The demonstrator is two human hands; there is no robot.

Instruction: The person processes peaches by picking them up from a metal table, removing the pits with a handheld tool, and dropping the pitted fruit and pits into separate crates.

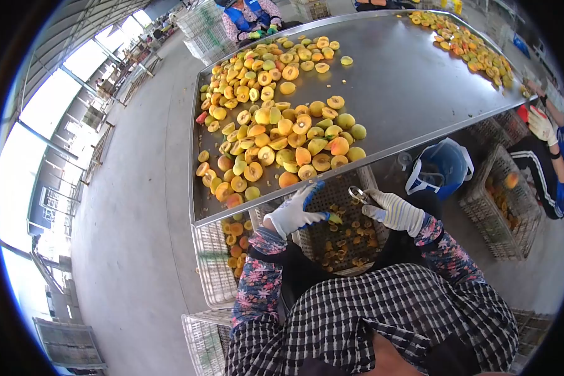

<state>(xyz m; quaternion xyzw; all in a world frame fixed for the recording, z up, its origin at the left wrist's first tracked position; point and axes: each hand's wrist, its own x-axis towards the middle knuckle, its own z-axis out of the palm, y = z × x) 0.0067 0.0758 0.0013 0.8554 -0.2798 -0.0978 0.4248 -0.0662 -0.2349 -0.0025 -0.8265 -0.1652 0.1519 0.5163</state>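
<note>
My left hand [294,212], in a white glove with blue on the fingers, is at the near edge of the metal table. Its fingers and thumb are spread apart, with no fruit between them. Just past the thumb tip a yellow-green fruit piece [335,218] shows over the crate below. My right hand [396,212], in a striped white glove, is closed around a metal ring-shaped pitting tool [357,193], the loop pointing left. Halved peaches [282,135] lie heaped on the tabletop in front of me, many with cut faces up. Under my hands, a plastic crate [351,268] holds small fruit scraps.
The metal table [382,94] has a raised rim and another fruit pile [467,47] at far right. A blue bucket [442,166] and a fruit crate [504,213] stand right. Another crate [216,263] sits left. Co-workers [250,19] are at the far side and right.
</note>
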